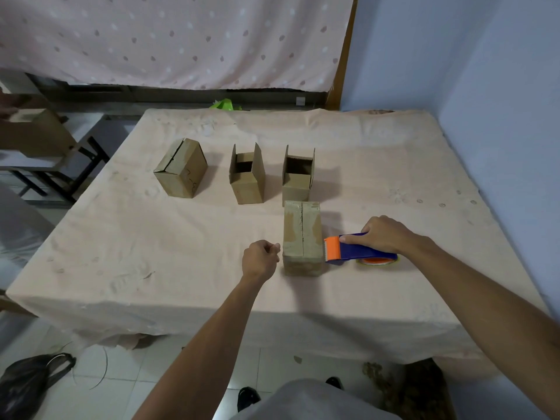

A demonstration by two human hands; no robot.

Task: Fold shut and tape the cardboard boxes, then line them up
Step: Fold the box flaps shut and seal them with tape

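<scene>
A closed cardboard box [302, 234] with tape over its top seam stands near the table's front middle. My right hand [385, 233] grips a blue and orange tape dispenser [354, 249] just right of that box, its orange blade end close to the box's side. My left hand [261, 258] hovers just left of the box with curled fingers, holding nothing that I can see. Behind stand two boxes with raised flaps, one in the middle [247, 175] and one at the right [297, 174]. A folded, untaped box [181, 168] sits at the back left.
The table [136, 253] wears a pale pink cloth. A blue wall [500, 86] runs close along its right side. A chair with a cardboard box [33, 131] stands at the far left. A black bag [27, 380] lies on the tiled floor at the front left.
</scene>
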